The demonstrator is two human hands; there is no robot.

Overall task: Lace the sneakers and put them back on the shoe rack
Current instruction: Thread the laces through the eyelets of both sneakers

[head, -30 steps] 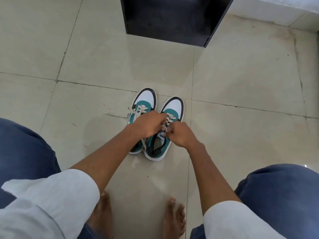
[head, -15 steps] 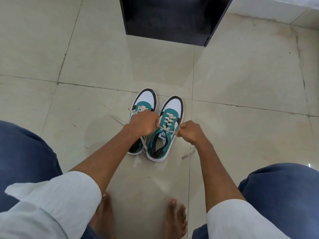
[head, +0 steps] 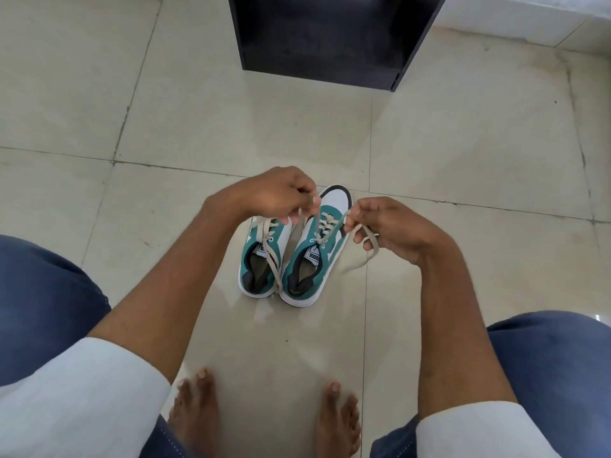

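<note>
Both my hands — left hand (head: 274,193), right hand (head: 390,226) — have lifted, each pinching a lace (head: 325,223) end of the right sneaker (head: 317,256) taut — knot next.

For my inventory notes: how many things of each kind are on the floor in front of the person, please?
Sneakers, teal and white: 2, left one, right one
Dark shoe rack: 1
Total: 3

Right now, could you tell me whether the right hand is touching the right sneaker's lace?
Touching. The head view shows the right hand pinching the cream lace, which runs taut from its fingers down to the right sneaker.
</note>
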